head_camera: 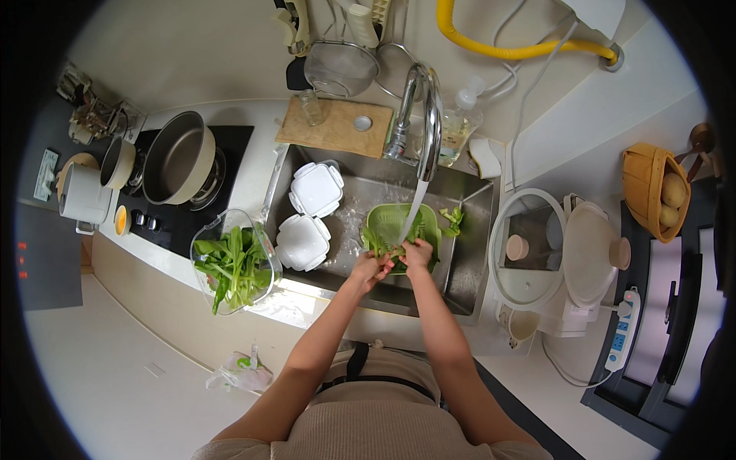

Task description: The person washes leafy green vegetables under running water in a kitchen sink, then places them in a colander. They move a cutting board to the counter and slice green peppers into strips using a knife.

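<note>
Under the running chrome faucet (431,121), my left hand (369,270) and my right hand (417,254) grip green leafy vegetables (376,242) between them. The water stream falls just above my fingers. Directly below is a light green plastic basket (379,214) with more leaves in it, standing in the stainless steel sink (351,198). My fingers and the wet leaves partly overlap, so the single stems are hard to make out. Right of the basket, a few loose leaves (453,221) lie against the sink's side.
Two white lidded-style containers (316,190) (303,242) sit in the sink's left part. A clear bin of leafy greens (236,267) stands left of the sink, near a large pan (178,158) on the stove. A wooden board (339,123) lies behind, a steamer (526,250) at right.
</note>
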A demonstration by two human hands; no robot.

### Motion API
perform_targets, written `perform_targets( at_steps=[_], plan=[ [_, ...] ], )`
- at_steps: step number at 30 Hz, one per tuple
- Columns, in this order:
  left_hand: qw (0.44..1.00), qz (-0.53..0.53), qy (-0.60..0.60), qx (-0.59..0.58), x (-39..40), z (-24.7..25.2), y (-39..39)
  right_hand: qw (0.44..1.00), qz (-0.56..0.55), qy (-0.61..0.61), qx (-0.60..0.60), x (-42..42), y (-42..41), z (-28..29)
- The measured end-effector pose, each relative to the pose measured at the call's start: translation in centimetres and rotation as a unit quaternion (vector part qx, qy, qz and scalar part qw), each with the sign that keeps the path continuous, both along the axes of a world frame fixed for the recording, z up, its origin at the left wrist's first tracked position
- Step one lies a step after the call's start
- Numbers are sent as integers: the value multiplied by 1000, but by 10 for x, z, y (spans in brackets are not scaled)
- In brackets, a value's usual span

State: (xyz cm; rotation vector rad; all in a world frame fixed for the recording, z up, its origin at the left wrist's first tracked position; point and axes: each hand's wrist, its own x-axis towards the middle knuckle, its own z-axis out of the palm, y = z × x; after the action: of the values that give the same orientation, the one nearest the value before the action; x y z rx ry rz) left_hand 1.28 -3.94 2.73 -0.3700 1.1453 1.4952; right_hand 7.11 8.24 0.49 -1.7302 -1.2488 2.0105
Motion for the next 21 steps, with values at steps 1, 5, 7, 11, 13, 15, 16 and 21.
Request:
perform_targets(
  at_steps=[1,5,7,11,13,15,16,21],
  plan=[
    [1000,0,22,-9,0,-1,2,1000,-11,-7,6,-1,-1,-2],
    [994,-46,89,-36,-7,-5,17,983,-87,135,-85,-5,-2,-16],
    [993,-81,88,-17,-10,-4,23,992,-119,33,7,-10,-1,-18],
    [995,-89,14,49,-14,14,45,965,-106,-21,237,7,26,-52],
    [998,-46,-4,40,-23,7,41,987,-77,40,136,12,32,-42],
    [996,-78,35,-2,-31,-5,37,989,-65,119,60,14,29,-8],
    [994,-102,46,0,-32,-9,38,989,-49,139,27,13,20,29],
    [997,-57,39,16,-15,-29,48,921,116,-14,372,9,-1,0]
  ],
)
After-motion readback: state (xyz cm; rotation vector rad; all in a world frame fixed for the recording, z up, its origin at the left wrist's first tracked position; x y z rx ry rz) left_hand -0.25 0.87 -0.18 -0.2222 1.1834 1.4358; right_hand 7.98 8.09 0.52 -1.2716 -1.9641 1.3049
